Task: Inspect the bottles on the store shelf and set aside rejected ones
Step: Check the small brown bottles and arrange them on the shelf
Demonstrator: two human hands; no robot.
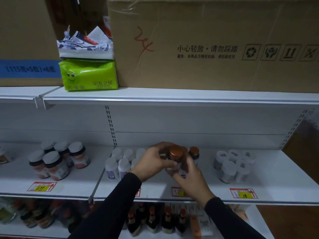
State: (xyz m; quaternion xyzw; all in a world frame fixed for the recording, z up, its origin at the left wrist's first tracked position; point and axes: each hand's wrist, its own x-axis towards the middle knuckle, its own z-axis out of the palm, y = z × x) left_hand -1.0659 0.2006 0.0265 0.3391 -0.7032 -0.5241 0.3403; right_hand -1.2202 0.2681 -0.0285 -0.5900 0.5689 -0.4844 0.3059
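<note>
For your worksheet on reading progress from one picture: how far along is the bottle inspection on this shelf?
Done: nothing visibly set aside.

In hand: the left hand and right hand both grip a dark copper-capped bottle above the middle shelf.

Left: another copper-capped bottle, the white bottles, the white-lidded jars and the wrapped bottles.

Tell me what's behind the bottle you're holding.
Behind the copper-capped bottle, held in both hands, another copper-capped bottle stands on the shelf. The hands cover anything else directly behind.
</note>
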